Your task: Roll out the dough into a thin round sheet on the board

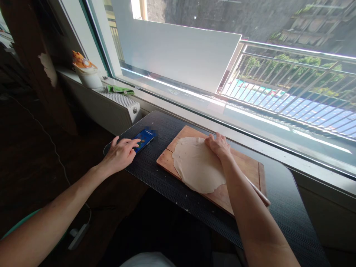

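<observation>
On a wooden board (172,152) lies a wide, thin sheet of rolled-out dough (198,165) with an uneven edge. My right hand (218,144) is closed around one end of a rolling pin (258,193) at the far right edge of the dough. My forearm hides the pin's middle; its other end shows beyond the arm, over the board. To the left of the board, a smartphone (144,139) lies on the table with its screen lit. My left hand (121,152) is over the phone, fingers stretched out and fingertips at the screen, holding nothing.
The dark table (283,185) has rounded corners and small white specks. Behind it run a window sill and a large window. A white radiator (122,105) carries a green cloth (119,89) and a white container (90,78). A power strip (79,236) lies on the floor below left.
</observation>
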`<state>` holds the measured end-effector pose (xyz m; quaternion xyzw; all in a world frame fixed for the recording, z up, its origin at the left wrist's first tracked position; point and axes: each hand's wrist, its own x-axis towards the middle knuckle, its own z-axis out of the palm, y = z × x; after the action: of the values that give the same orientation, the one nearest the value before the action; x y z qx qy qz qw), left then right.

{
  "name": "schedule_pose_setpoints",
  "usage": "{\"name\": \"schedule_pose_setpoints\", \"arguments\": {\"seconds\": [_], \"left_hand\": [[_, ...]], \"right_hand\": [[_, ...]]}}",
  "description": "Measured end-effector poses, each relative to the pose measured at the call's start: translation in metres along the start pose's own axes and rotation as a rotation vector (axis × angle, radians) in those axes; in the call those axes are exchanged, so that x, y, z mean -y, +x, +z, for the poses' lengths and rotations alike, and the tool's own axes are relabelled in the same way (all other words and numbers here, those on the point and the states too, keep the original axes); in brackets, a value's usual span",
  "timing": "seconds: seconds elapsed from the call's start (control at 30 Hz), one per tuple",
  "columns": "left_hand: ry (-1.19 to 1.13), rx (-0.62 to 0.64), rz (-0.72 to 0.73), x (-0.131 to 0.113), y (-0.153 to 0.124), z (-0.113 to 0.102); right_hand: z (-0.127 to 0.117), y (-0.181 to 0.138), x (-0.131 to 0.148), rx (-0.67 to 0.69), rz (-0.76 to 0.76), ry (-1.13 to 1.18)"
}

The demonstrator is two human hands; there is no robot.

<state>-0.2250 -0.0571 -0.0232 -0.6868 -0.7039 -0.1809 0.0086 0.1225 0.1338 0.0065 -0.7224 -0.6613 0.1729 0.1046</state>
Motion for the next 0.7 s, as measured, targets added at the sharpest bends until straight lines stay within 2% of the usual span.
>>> {"name": "schedule_pose_setpoints", "arguments": {"seconds": [0.3, 0.57, 0.63, 0.7], "left_hand": [[-0.012, -0.044, 0.012, 0.006, -0.017, -0.01], [0.078, -0.141, -0.032, 0.019, -0.026, -0.025], [0.086, -0.167, -0.038, 0.015, -0.026, -0.026], [0.055, -0.199, -0.026, -0.001, -0.024, -0.023]], "right_hand": [[0.002, 0.003, -0.002, 0.0, -0.008, -0.003], [0.001, -0.001, -0.001, -0.009, -0.006, 0.0], [0.001, -0.001, 0.0, -0.008, -0.006, 0.0], [0.001, 0.0, -0.001, -0.011, 0.002, -0.008]]}}
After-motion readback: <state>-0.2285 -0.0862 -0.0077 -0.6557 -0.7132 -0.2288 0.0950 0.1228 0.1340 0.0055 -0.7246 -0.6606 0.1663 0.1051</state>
